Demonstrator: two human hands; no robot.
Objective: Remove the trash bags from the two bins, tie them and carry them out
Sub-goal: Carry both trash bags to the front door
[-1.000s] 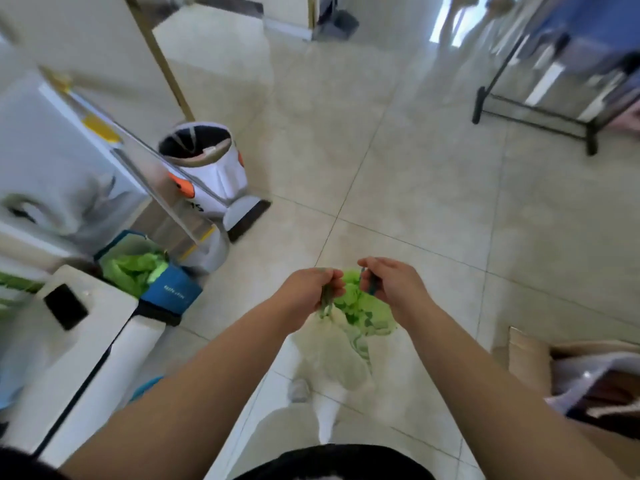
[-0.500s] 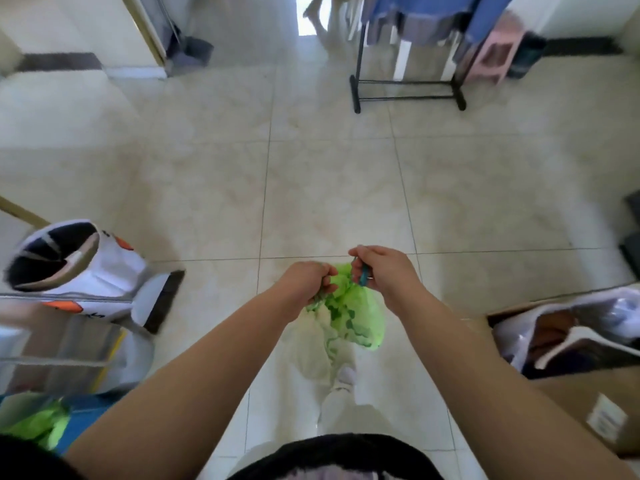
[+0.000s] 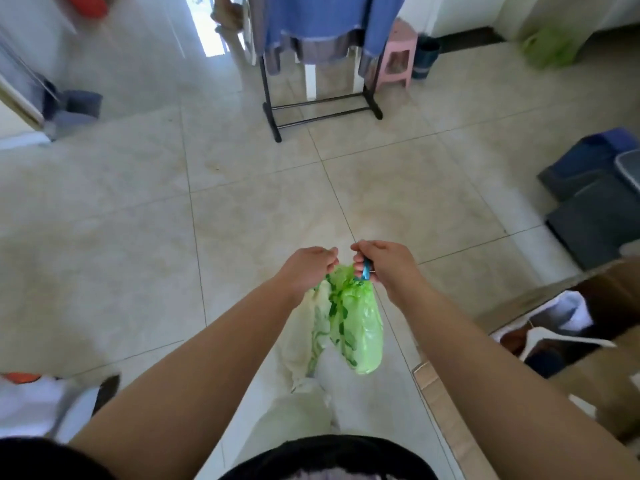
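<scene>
A green trash bag (image 3: 360,327) hangs in front of me above the tiled floor, its top gathered between both fists. My left hand (image 3: 308,266) grips the left side of the bag's neck. My right hand (image 3: 384,263) grips the right side, with a blue drawstring (image 3: 365,273) showing under its fingers. The two fists almost touch. A white bin with orange marks (image 3: 31,400) pokes in at the lower left edge. A second green bag (image 3: 547,46) lies blurred at the far right by the wall.
A black clothes rack (image 3: 322,109) with blue garments stands ahead, a pink stool (image 3: 398,53) beside it. Open cardboard boxes (image 3: 571,358) sit at my right, dark bins (image 3: 595,202) beyond them. A dustpan (image 3: 76,109) leans at the far left.
The view has swung right and away from the white bin and the blue bin with a green liner. Both hands stay closed on the bag's neck, which now hangs lower and longer.
</scene>
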